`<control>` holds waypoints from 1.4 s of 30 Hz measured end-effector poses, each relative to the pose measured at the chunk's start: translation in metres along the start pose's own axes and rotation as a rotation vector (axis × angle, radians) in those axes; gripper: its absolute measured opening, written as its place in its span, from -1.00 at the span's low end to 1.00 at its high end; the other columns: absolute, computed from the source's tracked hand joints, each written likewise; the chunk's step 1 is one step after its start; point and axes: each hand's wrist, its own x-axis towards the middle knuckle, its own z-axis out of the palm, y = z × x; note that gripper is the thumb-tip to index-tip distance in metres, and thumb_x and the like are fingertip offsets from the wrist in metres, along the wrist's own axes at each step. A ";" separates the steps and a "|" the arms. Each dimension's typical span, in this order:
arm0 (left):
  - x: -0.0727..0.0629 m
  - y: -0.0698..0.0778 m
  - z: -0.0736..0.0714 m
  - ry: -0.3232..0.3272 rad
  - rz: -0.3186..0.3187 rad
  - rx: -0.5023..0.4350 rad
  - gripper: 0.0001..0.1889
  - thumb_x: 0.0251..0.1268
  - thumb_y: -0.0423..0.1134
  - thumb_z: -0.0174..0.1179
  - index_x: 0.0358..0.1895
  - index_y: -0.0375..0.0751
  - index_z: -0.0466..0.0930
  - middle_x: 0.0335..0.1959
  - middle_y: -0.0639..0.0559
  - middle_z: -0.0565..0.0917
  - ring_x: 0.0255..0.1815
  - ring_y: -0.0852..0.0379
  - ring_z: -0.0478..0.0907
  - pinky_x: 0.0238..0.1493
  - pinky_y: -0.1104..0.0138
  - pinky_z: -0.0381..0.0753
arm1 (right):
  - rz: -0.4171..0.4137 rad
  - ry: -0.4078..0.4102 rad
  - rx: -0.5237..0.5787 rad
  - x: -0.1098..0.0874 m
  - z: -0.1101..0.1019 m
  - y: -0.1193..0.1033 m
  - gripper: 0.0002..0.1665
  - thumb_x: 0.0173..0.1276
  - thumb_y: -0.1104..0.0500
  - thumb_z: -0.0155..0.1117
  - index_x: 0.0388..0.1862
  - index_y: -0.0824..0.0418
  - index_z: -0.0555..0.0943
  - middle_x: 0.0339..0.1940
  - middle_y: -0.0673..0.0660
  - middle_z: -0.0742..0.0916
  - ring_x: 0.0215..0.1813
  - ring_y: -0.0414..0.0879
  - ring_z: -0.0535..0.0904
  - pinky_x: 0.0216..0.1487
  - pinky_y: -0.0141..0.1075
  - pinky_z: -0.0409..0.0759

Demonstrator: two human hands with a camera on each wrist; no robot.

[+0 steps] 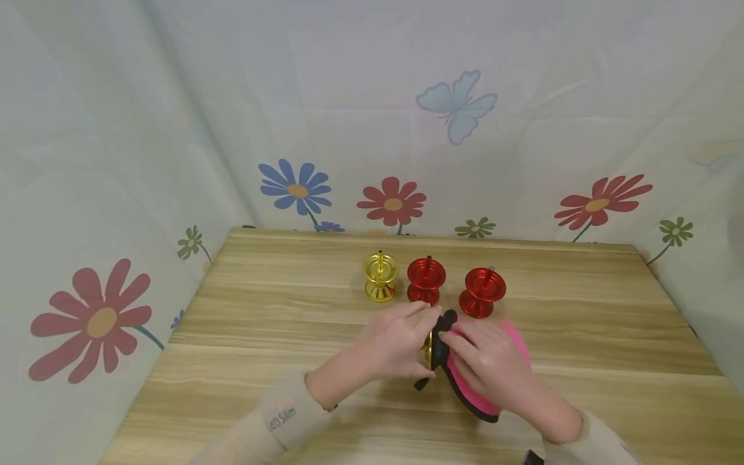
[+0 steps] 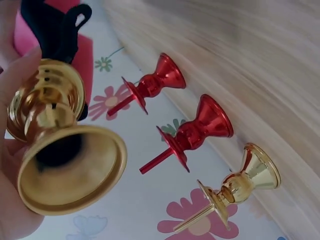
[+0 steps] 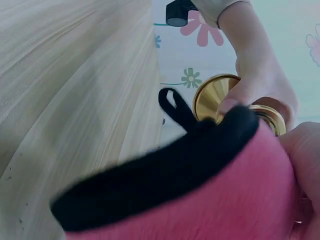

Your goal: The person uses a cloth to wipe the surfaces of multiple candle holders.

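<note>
My left hand [image 1: 401, 342] grips a gold candle holder [image 2: 75, 170] around its waist, tipped on its side; in the left wrist view its hollow base faces the camera. My right hand [image 1: 491, 361] holds a pink fuzzy mitt-like cloth [image 3: 225, 200] with black trim and a small black loop [image 3: 177, 107]. The black edge lies against or just beside the holder's dish end, and whether they touch cannot be made out. The cloth hides the holder's spike. Both hands are above the table, close together.
Behind the hands stand a gold candle holder [image 1: 380, 278] and two red ones, the middle red holder [image 1: 426, 278] and the right red holder [image 1: 482, 290], all upright on the wooden table [image 1: 279, 290]. A flower-printed curtain [image 1: 337, 116] surrounds the table's back and sides.
</note>
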 end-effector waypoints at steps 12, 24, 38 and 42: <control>-0.011 -0.002 0.010 -0.020 -0.037 -0.128 0.04 -0.32 0.36 0.23 0.24 -0.29 0.21 0.17 -0.02 0.43 0.21 0.07 0.33 0.24 0.22 0.28 | -0.015 -0.028 0.083 0.004 0.003 0.007 -0.61 0.34 0.12 -0.22 -0.33 0.24 0.57 -0.44 0.06 0.60 -0.39 -0.09 0.50 -0.32 -0.22 0.46; -0.010 -0.006 0.006 -0.102 -0.089 -0.280 -0.07 -0.23 0.28 0.24 0.24 -0.21 0.25 0.19 0.00 0.43 0.21 0.12 0.35 0.22 0.26 0.32 | -0.076 0.005 0.118 0.005 0.006 0.011 -0.58 0.35 0.11 -0.24 -0.35 0.24 0.60 -0.43 0.08 0.62 -0.39 -0.07 0.50 -0.33 -0.24 0.44; -0.012 -0.003 0.008 -0.057 -0.111 -0.206 -0.05 -0.21 0.31 0.20 0.26 -0.22 0.21 0.21 0.01 0.40 0.23 0.07 0.30 0.25 0.19 0.26 | -0.007 -0.023 0.137 0.002 0.006 0.017 -0.75 0.25 0.14 0.00 -0.33 0.20 0.62 -0.42 0.05 0.64 -0.38 -0.11 0.54 -0.31 -0.26 0.46; -0.005 -0.009 0.001 -0.254 -0.189 -0.379 -0.08 -0.16 0.24 0.23 0.29 -0.20 0.18 0.23 -0.02 0.37 0.25 0.08 0.29 0.24 0.24 0.28 | -0.004 -0.049 0.148 0.003 0.006 0.016 -0.77 0.23 0.15 0.02 -0.33 0.19 0.62 -0.41 0.04 0.65 -0.37 -0.12 0.53 -0.31 -0.27 0.46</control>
